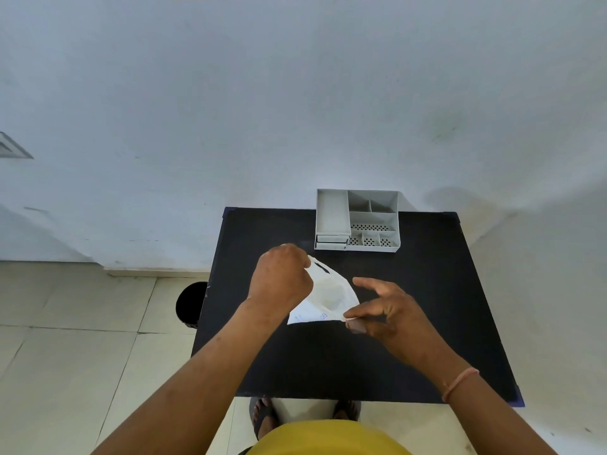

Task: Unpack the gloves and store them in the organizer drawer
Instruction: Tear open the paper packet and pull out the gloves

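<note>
- Gloves were not yet out: they sat, as far as could be judged, inside a white packet [325, 297] held above the middle of the dark bench [427, 290], a pale bulk showing faintly through its film.
- Left hand [282, 277] was closed in a fist on the packet's upper corner, near a dark slot in the film.
- Right hand [384, 313] pinched the lower right corner between thumb and forefinger, the other fingers spread loosely and free of the packet.
- Between the two hands the packet was stretched on a slant, clear of the bench surface.
- Judged from this, the step in hand was opening the packet, probably a tear started at the right-hand corner; whether the seal had given way could not be told.
- Grey organizer [358, 220] stood at the far edge of the bench, well apart from the hands, its open compartments on top.
- Its drawer [331, 239] sat at the front lower left and looked closed.
- Next move would call for parting the film wide enough to draw the gloves out, with the left hand holding firm against the pull.
- After that, one hand would need to be freed to pull the drawer open before the gloves could go in.
- Thin film may tear unevenly, so a steady pull looked wiser than a jerk.
</note>
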